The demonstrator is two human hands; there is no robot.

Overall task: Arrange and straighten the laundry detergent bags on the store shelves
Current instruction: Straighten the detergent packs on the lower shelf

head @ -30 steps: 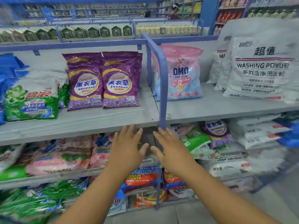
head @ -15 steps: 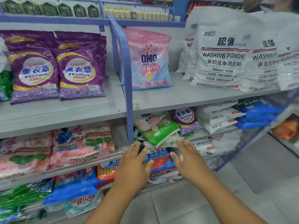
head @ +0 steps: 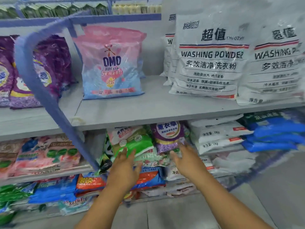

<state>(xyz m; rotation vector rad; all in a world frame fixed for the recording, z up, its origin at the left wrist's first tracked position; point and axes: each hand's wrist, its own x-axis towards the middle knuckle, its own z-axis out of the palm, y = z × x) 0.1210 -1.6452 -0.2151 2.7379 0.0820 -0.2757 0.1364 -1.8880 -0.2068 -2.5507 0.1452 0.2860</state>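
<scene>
Both hands reach toward the second shelf, where small detergent bags lie in a loose heap. My left hand [head: 123,169] is open, fingers straight, just in front of a green bag [head: 137,144]. My right hand [head: 184,157] is open too, its fingertips at the lower edge of a purple lavender bag [head: 168,136]. Neither hand holds anything. On the top shelf [head: 148,109] stand a pink and blue OMO bag [head: 112,63] and large white washing powder bags [head: 209,58].
A blue shelf divider post [head: 49,96] runs down left of my hands. Purple bags [head: 49,66] stand left of it. White 1 kg bags [head: 217,136] and blue bags [head: 272,136] are stacked at the right. Grey floor lies below.
The view has swung right and closer to the shelves. Both hands have moved up and right, from the lower orange bags to the green and purple bags on the second shelf.
</scene>
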